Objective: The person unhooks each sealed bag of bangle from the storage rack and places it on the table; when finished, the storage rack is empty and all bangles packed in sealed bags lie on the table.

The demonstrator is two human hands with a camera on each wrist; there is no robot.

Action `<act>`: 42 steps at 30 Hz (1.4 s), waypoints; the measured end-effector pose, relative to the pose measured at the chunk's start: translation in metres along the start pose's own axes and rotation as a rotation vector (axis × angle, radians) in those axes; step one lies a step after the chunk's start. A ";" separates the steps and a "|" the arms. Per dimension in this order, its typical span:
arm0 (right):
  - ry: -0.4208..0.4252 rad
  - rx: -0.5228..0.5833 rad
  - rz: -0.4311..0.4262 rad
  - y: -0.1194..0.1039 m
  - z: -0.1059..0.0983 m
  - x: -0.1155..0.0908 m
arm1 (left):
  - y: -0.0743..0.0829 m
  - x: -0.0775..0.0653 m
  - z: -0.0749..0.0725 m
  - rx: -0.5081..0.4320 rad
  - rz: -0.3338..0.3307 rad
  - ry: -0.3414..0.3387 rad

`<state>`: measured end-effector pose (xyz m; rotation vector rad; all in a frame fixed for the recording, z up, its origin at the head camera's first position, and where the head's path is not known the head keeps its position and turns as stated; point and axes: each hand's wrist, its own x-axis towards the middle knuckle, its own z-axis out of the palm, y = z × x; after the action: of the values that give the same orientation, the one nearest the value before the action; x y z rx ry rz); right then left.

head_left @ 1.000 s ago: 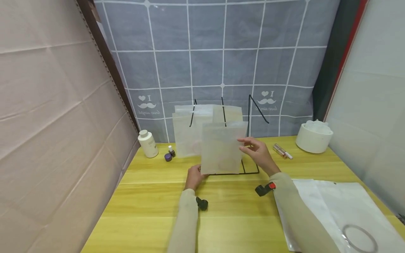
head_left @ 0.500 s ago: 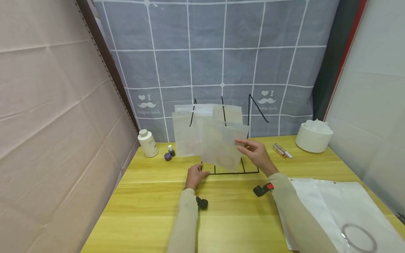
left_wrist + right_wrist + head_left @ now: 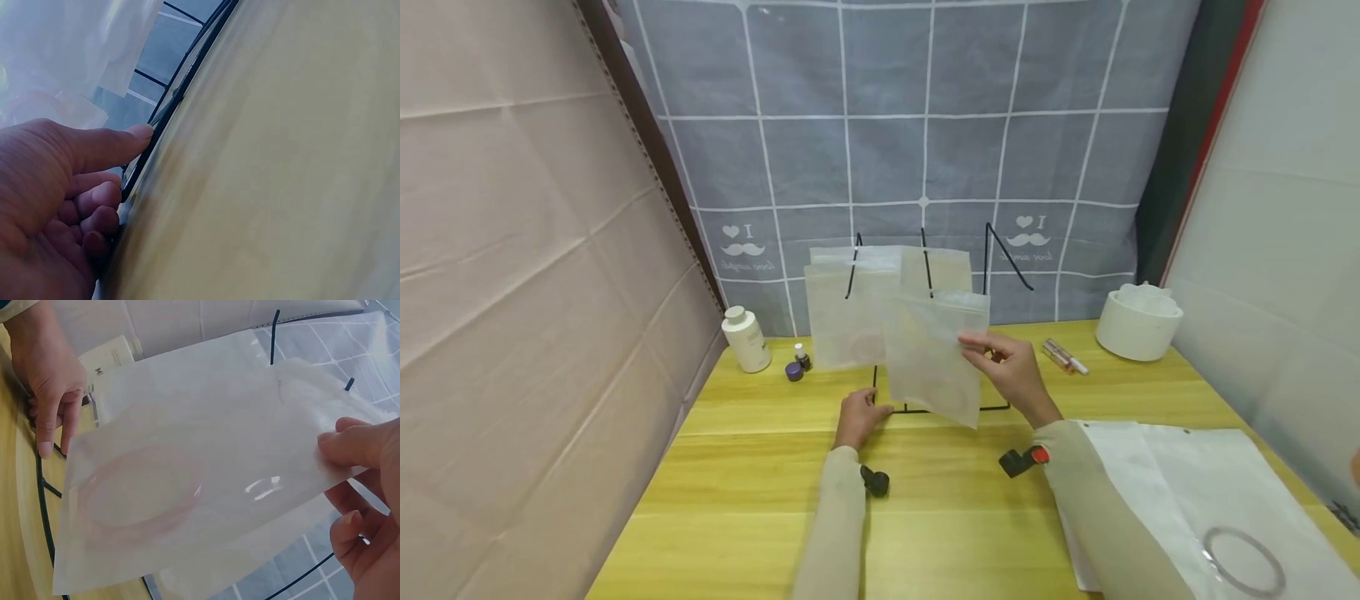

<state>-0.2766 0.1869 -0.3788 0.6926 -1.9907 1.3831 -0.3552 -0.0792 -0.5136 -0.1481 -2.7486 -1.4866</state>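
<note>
Zip bag (image 3: pixel 934 358) in front of you is the frosted kind, milky white and half see-through, with a zip strip along its top edge and some shiny spots. Up close from your right wrist you can make out a pale pink ring (image 3: pixel 195 481) inside, down toward the bottom end, kinda hazy through the plastic. You've got the bag pinched at its side edge with your right hand (image 3: pixel 1013 375), so that grip is narrow and holding it. It's up in front of the black wire rack (image 3: pixel 1011 256), bottom edge slanting down to your right. Can't tell if the middle hook goes through it or just sits behind the top edge. Your left hand (image 3: pixel 859 419) has the rack's base, thumb on the front rail with the fingers curled, so that grip is holding wire. Behind, more frosted bags (image 3: pixel 842 325) hang from your left and middle hooks, above the yellow wood-grain table (image 3: pixel 760 517).
</note>
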 end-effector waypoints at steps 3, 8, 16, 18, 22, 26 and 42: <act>0.010 -0.026 -0.035 -0.006 -0.002 -0.001 | 0.000 0.000 0.000 0.013 0.010 0.006; -0.004 -0.069 -0.069 -0.018 -0.008 -0.005 | -0.003 0.001 0.001 0.053 0.035 0.028; -0.058 -0.028 -0.122 -0.031 -0.027 -0.022 | -0.003 0.002 0.000 0.073 0.047 0.026; -0.097 0.071 -0.050 -0.031 -0.035 -0.032 | -0.003 0.003 0.000 0.076 0.040 0.027; -0.166 0.279 0.233 -0.031 -0.053 -0.054 | -0.001 0.003 -0.001 0.071 0.043 0.030; -0.226 0.306 0.617 -0.010 -0.067 -0.075 | -0.001 0.002 -0.001 0.050 0.039 0.018; -0.409 -0.171 0.934 0.079 -0.075 -0.121 | -0.001 0.001 0.001 0.011 0.021 0.016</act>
<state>-0.2368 0.2921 -0.4964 -0.1031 -2.9185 1.5981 -0.3562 -0.0791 -0.5150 -0.1632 -2.7336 -1.4608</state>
